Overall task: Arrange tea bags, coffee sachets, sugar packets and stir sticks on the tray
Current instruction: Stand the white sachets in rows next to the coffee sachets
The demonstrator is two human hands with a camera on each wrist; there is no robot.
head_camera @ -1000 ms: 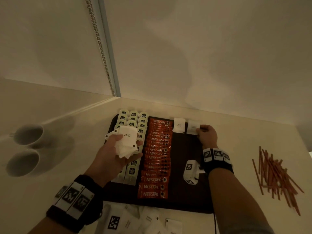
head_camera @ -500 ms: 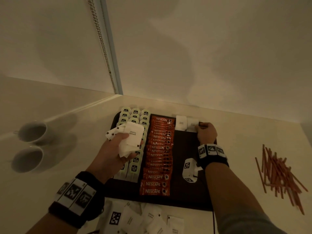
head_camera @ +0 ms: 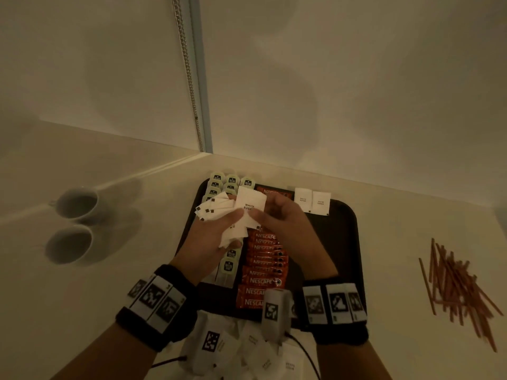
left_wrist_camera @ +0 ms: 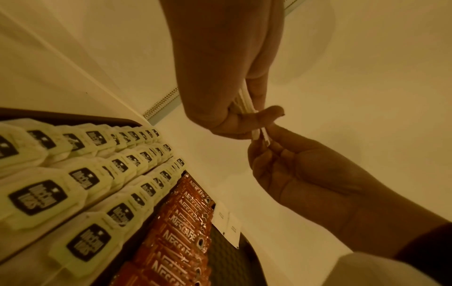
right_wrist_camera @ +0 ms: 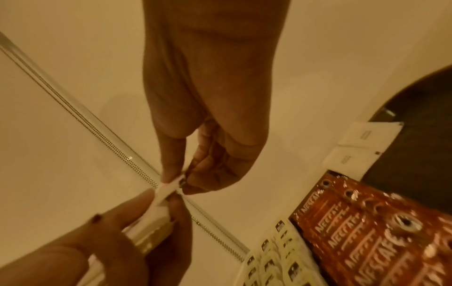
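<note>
Over the dark tray (head_camera: 343, 242), my left hand (head_camera: 233, 219) grips a fanned bunch of white sugar packets (head_camera: 216, 211). My right hand (head_camera: 260, 213) pinches the top sugar packet (head_camera: 251, 202) of that bunch. The left wrist view shows the bunch (left_wrist_camera: 246, 105) edge-on, and the right wrist view shows both thumbs on the packet (right_wrist_camera: 162, 195). Two sugar packets (head_camera: 311, 201) lie side by side at the tray's far edge. Tea bags (head_camera: 231, 181) fill the left columns. Red coffee sachets (head_camera: 263, 263) overlap in the middle column. Brown stir sticks (head_camera: 458, 289) lie heaped on the table to the right.
Two white cups (head_camera: 74, 223) stand on the table at the left. Several loose sugar packets (head_camera: 255, 349) lie between the tray and me. The wall and a blind's bead chain (head_camera: 189, 75) close off the back. The tray's right part (head_camera: 337, 270) is bare.
My right hand has left the second sugar packet at the tray's far edge and come back left to the bunch, where it now pinches the top packet. The left hand has barely moved.
</note>
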